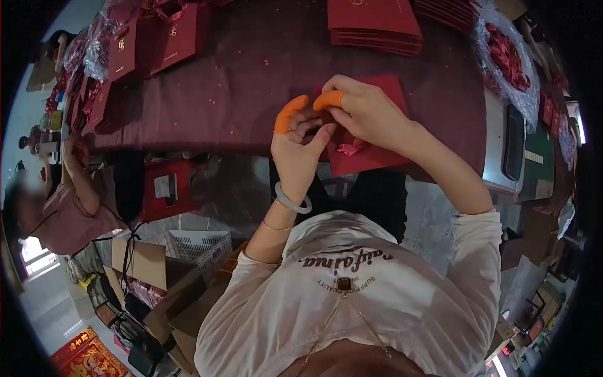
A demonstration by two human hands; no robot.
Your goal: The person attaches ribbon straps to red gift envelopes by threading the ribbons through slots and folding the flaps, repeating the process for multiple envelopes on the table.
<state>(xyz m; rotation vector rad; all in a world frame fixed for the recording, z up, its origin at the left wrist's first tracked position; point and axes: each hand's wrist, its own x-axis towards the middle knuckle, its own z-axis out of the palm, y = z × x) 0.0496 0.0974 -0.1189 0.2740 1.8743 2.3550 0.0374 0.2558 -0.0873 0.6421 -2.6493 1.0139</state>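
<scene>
A flat red paper bag point(369, 157) lies at the table's near edge, with a pink-red ribbon point(352, 148) loose on it. My left hand point(298, 138), an orange finger cot on one finger, is over the bag's left edge with its other fingers curled in and its thumb toward the right hand. Just beside it, my right hand point(364, 113) bends over the bag with its cot-covered finger and thumb pinched together. What lies between the fingers of either hand is hidden or too small to name.
Stacked red bags point(377, 28) lie at the table's far side. More red bags point(169, 44) stand at the left. At right are a plastic bag of red ribbons point(507, 60) and a dark flat device point(514, 141). A co-worker point(75, 201) sits left, near a white crate point(198, 245).
</scene>
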